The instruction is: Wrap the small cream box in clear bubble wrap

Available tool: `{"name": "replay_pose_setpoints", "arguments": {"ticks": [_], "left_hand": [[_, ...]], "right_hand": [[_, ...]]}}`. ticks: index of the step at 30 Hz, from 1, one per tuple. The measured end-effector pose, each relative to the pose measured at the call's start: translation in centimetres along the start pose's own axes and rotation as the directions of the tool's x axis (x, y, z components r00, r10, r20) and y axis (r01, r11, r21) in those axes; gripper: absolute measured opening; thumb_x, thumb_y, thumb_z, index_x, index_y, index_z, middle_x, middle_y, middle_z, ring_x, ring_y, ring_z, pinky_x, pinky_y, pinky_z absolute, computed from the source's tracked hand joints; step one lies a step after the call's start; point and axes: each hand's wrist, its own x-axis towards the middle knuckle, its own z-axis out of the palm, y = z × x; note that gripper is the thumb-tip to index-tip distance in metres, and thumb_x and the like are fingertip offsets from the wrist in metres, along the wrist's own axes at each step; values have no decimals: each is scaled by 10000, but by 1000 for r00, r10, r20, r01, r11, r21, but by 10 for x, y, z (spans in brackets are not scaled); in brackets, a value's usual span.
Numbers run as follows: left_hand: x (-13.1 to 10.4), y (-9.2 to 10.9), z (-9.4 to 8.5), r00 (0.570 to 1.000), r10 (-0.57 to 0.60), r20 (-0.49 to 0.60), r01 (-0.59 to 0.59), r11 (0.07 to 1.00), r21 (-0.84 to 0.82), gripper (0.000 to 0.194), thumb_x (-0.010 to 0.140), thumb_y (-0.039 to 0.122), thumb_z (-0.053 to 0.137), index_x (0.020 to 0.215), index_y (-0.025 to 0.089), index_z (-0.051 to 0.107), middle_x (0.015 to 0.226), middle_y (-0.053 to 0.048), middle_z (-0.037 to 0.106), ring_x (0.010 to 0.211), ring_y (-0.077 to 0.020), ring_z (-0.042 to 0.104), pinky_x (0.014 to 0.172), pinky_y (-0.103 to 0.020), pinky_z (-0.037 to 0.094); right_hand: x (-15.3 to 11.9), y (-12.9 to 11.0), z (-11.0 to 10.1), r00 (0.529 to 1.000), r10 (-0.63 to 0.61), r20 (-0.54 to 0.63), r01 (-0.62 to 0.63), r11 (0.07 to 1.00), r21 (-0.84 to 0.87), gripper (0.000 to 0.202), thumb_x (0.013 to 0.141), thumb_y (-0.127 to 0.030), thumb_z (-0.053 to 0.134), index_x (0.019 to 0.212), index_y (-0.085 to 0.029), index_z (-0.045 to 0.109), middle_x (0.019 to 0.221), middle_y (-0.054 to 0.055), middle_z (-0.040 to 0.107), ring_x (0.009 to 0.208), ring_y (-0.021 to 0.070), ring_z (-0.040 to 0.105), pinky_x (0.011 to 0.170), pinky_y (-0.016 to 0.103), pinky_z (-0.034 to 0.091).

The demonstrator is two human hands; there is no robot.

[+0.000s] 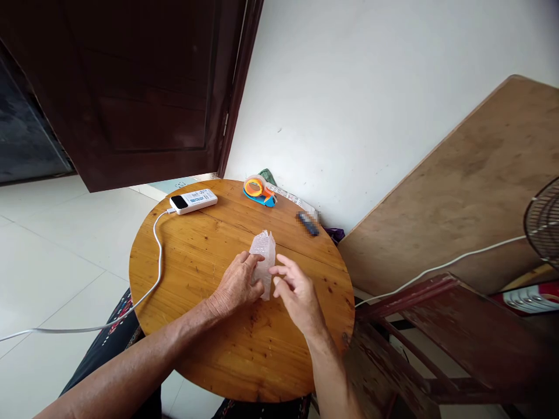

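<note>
A whitish, semi-transparent piece of wrap [264, 269], apparently bubble wrap, lies folded on the round wooden table [174, 302]. My left hand [240, 281] rests at its left side, with the index finger and thumb spread apart over it. On the right, my right hand [297, 291] hovers beside the wrap's edge, fingers loosely curved and apart, nothing between them. Whether its fingertips touch the wrap I cannot tell. Anything inside the wrap is hidden.
A white power bank [201, 199] with a cable [159, 256] sits back left. A tape dispenser [259, 191], a long white printed strip [292, 199] and a blurred dark object [308, 223] are along the back. A wooden chair [437, 331] and a fan [544, 221] stand right.
</note>
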Motion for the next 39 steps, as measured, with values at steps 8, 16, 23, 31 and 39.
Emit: {"name": "replay_pose_setpoints", "arguments": {"ticks": [8,16,23,31,39], "left_hand": [[1,3,-4,997,55,54,-57,998,34,759,667,132,540,1411,170,394,1208,-90,618,1045,-270,525,963,-424,425],[2,2,-2,996,4,91,-1,999,-38,810,658,150,545,1441,173,341,1221,-94,608,1086,-280,522,994,-419,425],[0,6,-3,996,65,55,-66,998,17,782,663,126,530,1429,144,371,1279,-125,563,1089,-277,513,989,-427,425],[-3,11,-7,980,194,50,-200,957,212,508,685,96,526,1163,220,647,1354,-92,547,1090,-288,521,902,-445,447],[-5,11,-7,973,226,38,-229,954,193,415,721,100,526,1098,176,685,1202,-107,647,1041,-279,544,875,-427,473]], "right_hand": [[47,11,-11,929,-356,103,366,835,-410,578,802,-32,421,1318,-247,564,1217,68,679,1191,229,565,1023,421,433],[76,4,-11,850,-380,366,527,578,-623,467,849,-22,483,1230,-242,640,1027,85,738,1077,264,565,933,413,359],[81,4,-3,836,-409,365,546,558,-625,485,814,-13,492,1215,-242,641,1077,79,734,1131,261,547,975,418,328],[83,46,1,959,-284,-17,237,828,-508,516,791,-207,582,1307,-208,559,1347,131,600,1194,292,566,979,451,426],[93,72,-1,953,286,-104,-297,948,-114,602,722,-425,670,1244,-140,584,881,73,741,836,233,690,748,327,522]]}}
